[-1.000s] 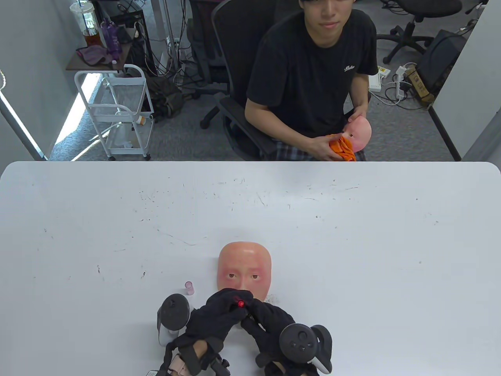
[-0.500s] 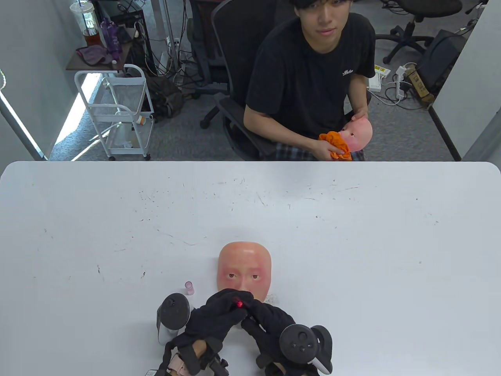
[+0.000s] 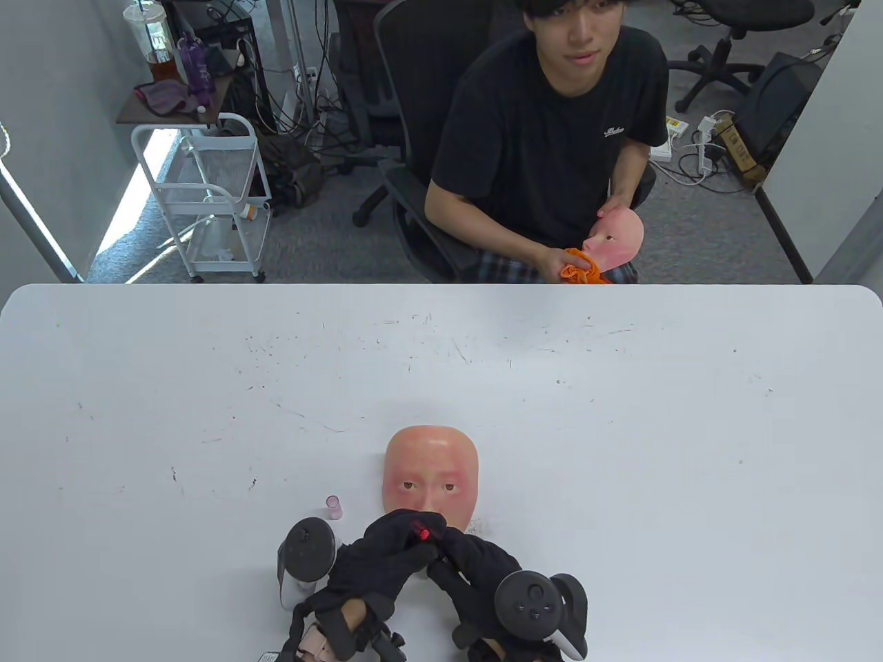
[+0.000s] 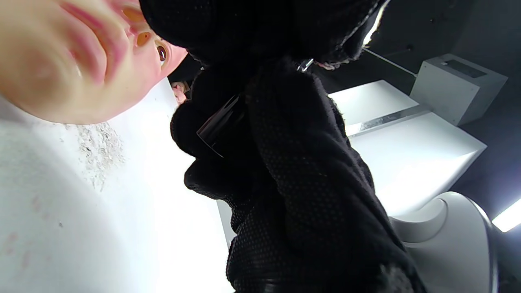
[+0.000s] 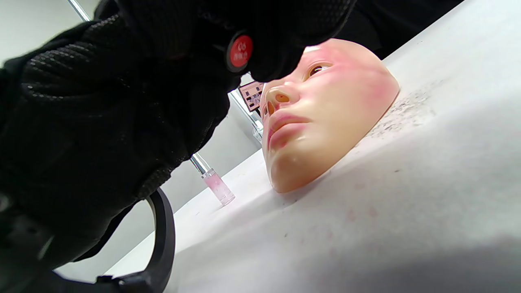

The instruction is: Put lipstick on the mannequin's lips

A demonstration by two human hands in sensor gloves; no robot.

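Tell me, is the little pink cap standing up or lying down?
Standing up. The pink cap stands upright on the table, left of the mask; the right wrist view shows it upright too.

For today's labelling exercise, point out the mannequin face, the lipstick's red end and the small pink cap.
mannequin face [image 3: 431, 458]: table view, on its forehead.
lipstick's red end [image 5: 240, 51]: right wrist view, on the round label.
small pink cap [image 3: 334, 507]: table view, on its side.

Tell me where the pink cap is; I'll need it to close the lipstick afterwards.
In the table view the pink cap stands on the table, left of the mask and just beyond the left hand.
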